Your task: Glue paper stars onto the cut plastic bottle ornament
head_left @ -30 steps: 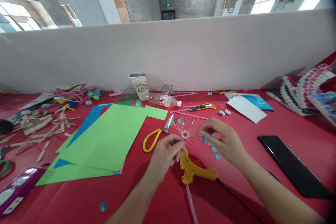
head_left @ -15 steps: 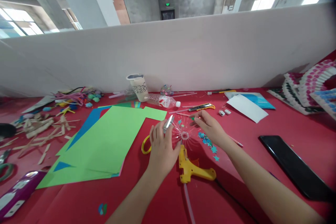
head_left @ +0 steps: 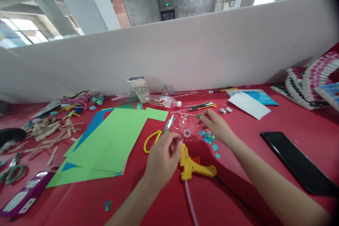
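A clear plastic bottle top [head_left: 186,133], cut into splayed strips around its neck ring, lies on the red table between my hands. My right hand [head_left: 218,127] is at its right edge, thumb and finger pinched on a small green piece [head_left: 198,116]. My left hand [head_left: 162,157] is closed at the near left of the strips, fingertips pressed together; whatever they may hold is hidden. Just right of it lies a yellow glue gun [head_left: 189,166], nozzle toward the strips, with a glue stick in its back. Scissors with yellow handles [head_left: 153,140] rest behind my left hand. Blue star sequins [head_left: 209,138] lie beneath my right hand.
Green paper sheets [head_left: 106,141] cover the left side, beside wooden sticks [head_left: 50,134] and a purple device [head_left: 26,194]. A cup [head_left: 140,90], a plastic bottle [head_left: 164,101] and a utility knife [head_left: 202,106] lie toward the white partition. A black phone [head_left: 296,160] is at right.
My left hand has drawn back toward me, off the scissors and plastic strips, and its fingers have closed together. My right hand keeps its pinch, shifted slightly right.
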